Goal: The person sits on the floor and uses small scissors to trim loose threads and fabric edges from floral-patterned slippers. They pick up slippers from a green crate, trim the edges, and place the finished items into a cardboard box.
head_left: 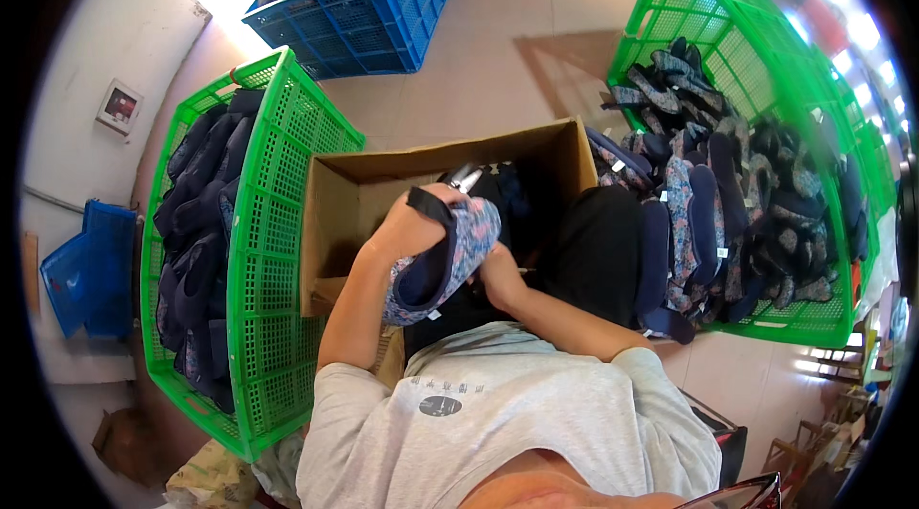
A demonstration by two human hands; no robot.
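1. Here's the left hand (419, 220), fingers wrapped around one end of a flowered slipper (476, 225), a firm grasp on it.
2. In comes the right hand (501, 277), close against the slipper's other side, fingers curled; whether it grips the slipper, I cannot tell.
3. The slipper itself sits up in front of the chest, tilted, dark opening showing, a small white tag at its lower edge.
4. Just beyond the left fingers, a shiny metal object (466, 179), too small to make out.
5. Beneath the hands, an open cardboard box (459, 147), with black trousers (593, 250) beside it.
6. Out left, a green crate (275, 222) packed with dark slippers (194, 260).
7. Over right, another green crate (766, 54), flowered and dark footwear (704, 207) heaped there.
8. Farthest ahead, a loaded blue crate (359, 35).
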